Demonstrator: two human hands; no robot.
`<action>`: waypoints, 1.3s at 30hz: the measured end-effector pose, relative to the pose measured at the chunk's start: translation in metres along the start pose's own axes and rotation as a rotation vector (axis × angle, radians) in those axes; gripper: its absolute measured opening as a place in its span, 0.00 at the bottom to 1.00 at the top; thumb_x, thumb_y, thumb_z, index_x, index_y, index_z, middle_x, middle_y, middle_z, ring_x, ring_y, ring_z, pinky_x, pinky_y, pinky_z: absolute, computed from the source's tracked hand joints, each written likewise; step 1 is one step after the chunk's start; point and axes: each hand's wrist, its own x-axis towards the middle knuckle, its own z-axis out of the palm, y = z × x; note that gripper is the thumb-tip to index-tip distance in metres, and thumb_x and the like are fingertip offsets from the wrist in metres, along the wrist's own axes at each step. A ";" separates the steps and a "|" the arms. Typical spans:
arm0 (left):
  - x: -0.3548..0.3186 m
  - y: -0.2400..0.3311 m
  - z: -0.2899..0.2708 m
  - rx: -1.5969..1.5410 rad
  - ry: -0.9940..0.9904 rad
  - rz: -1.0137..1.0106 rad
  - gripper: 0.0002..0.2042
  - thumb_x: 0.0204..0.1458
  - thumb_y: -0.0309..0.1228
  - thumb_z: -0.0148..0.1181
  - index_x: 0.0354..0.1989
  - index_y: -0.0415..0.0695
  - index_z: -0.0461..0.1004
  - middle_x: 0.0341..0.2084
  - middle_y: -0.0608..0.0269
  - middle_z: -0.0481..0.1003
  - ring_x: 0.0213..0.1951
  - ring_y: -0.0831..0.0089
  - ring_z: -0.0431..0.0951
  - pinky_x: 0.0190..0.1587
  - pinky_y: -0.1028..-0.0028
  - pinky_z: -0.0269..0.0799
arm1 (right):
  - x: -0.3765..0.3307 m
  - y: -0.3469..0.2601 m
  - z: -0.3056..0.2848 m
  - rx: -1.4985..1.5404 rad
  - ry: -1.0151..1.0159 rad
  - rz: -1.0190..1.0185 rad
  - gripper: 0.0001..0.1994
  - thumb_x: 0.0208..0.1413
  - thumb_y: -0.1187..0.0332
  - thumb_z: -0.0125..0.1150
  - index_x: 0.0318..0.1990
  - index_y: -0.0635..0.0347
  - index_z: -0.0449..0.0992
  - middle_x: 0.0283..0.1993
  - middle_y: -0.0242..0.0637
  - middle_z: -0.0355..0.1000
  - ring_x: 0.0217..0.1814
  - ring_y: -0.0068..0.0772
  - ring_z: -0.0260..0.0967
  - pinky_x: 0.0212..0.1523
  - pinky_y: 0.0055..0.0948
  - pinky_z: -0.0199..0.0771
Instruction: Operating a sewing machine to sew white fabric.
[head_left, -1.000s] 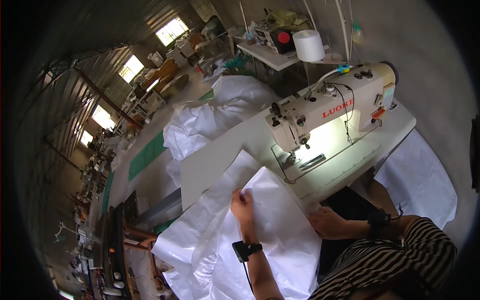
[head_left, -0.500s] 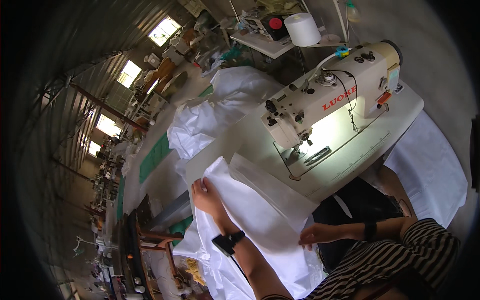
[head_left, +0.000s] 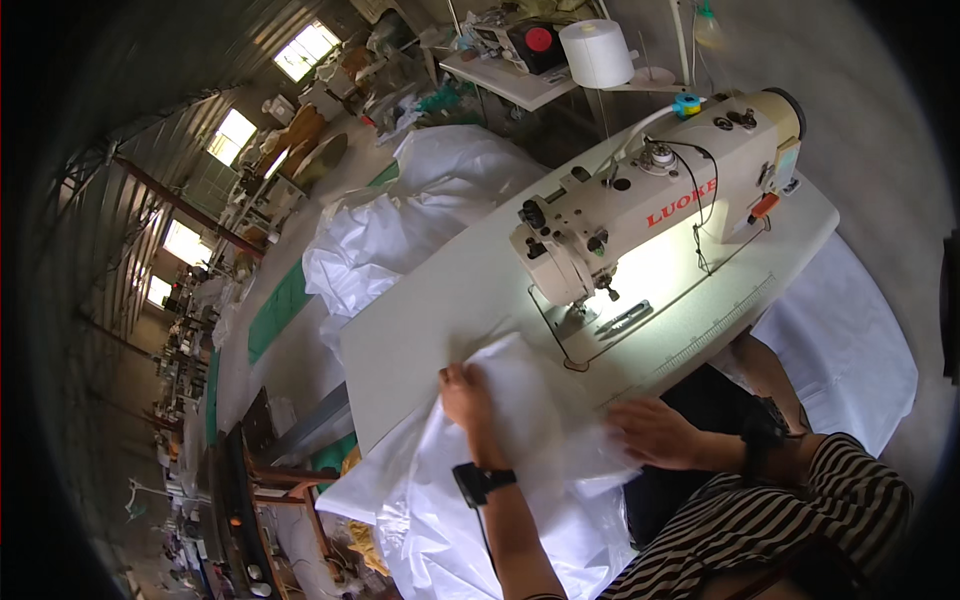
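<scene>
We look down on a pale worktop (head_left: pixel 440 310) and both our hands are on the white fabric (head_left: pixel 530 400). Our left hand (head_left: pixel 468 398) sits on the cloth at the worktop's near edge, fingers curled and closed on a fold of it, a dark watch (head_left: pixel 480 480) on that wrist. Our right hand (head_left: pixel 655 432) lies flat, fingers spread apart, pressing down on the same cloth just off the near edge (a dark band sits on this wrist too). The fabric drapes over the near edge of the worktop, its top part bunched on the surface between our hands, the rest hanging down toward our lap and spilling to the lower left.

Further along the worktop, toward its right end, stands the cream sewing machine (head_left: pixel 650 205), its lamp throwing a bright patch on the surface beneath the needle area. The cloth lies near the machine's foot but apart from it. Behind the machine a large white thread cone (head_left: pixel 597 52) stands on a stand. Past the far left corner of the worktop a big heap of white material (head_left: pixel 400 230) is piled up. Another white sheet (head_left: pixel 840 340) hangs beyond the right end. Our striped sleeve (head_left: pixel 780 520) shows at the lower right.
</scene>
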 end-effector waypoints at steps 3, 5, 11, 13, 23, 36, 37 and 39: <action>-0.037 0.023 -0.001 -0.085 -0.007 0.092 0.10 0.53 0.35 0.57 0.40 0.44 0.73 0.41 0.54 0.74 0.39 0.49 0.76 0.38 0.54 0.74 | -0.053 -0.010 0.005 0.208 -0.130 -0.021 0.20 0.49 0.62 0.67 0.51 0.54 0.74 0.46 0.33 0.74 0.50 0.33 0.72 0.53 0.39 0.66; -0.036 0.035 -0.004 0.106 0.186 0.337 0.10 0.52 0.35 0.58 0.41 0.44 0.74 0.41 0.54 0.75 0.40 0.50 0.76 0.40 0.56 0.74 | -0.069 -0.003 -0.010 0.236 -0.104 0.130 0.13 0.50 0.64 0.67 0.43 0.53 0.77 0.41 0.32 0.75 0.43 0.34 0.73 0.47 0.39 0.66; -0.031 0.043 -0.008 -0.001 0.063 0.275 0.12 0.52 0.36 0.59 0.42 0.44 0.74 0.41 0.54 0.75 0.41 0.51 0.76 0.41 0.56 0.74 | -0.033 -0.027 -0.005 0.940 -0.325 0.410 0.22 0.57 0.56 0.64 0.53 0.59 0.74 0.46 0.38 0.77 0.35 0.37 0.76 0.41 0.32 0.76; -0.034 0.037 -0.003 0.017 0.079 0.264 0.12 0.53 0.37 0.59 0.41 0.44 0.74 0.40 0.53 0.75 0.41 0.51 0.76 0.41 0.56 0.74 | -0.020 -0.047 0.004 0.867 -0.484 0.378 0.29 0.58 0.44 0.59 0.56 0.58 0.73 0.49 0.39 0.76 0.38 0.34 0.76 0.43 0.31 0.75; -0.026 0.034 -0.002 0.007 -0.018 0.074 0.07 0.55 0.34 0.55 0.36 0.44 0.73 0.35 0.55 0.75 0.35 0.51 0.78 0.35 0.55 0.74 | -0.067 -0.005 0.008 0.930 -0.481 0.658 0.20 0.60 0.52 0.60 0.43 0.62 0.78 0.41 0.43 0.76 0.41 0.38 0.75 0.43 0.34 0.72; -0.044 0.055 0.002 -0.234 -0.083 0.229 0.06 0.55 0.35 0.60 0.35 0.47 0.76 0.33 0.60 0.78 0.34 0.55 0.79 0.35 0.61 0.74 | -0.038 0.007 0.001 0.662 -0.386 0.554 0.21 0.58 0.52 0.63 0.30 0.65 0.76 0.25 0.44 0.73 0.28 0.38 0.73 0.33 0.32 0.70; -0.047 0.072 -0.004 -0.244 -0.083 0.234 0.06 0.55 0.35 0.60 0.35 0.47 0.76 0.33 0.60 0.78 0.34 0.55 0.79 0.35 0.61 0.74 | -0.049 0.010 -0.015 0.654 -0.381 0.560 0.21 0.58 0.52 0.63 0.30 0.65 0.76 0.25 0.44 0.73 0.28 0.38 0.73 0.33 0.32 0.70; -0.054 0.094 -0.007 -0.222 -0.136 0.249 0.06 0.55 0.34 0.60 0.36 0.47 0.77 0.34 0.60 0.79 0.33 0.57 0.80 0.34 0.62 0.74 | -0.070 0.018 -0.040 0.604 -0.322 0.510 0.15 0.56 0.57 0.65 0.28 0.61 0.76 0.24 0.42 0.71 0.27 0.42 0.74 0.31 0.33 0.71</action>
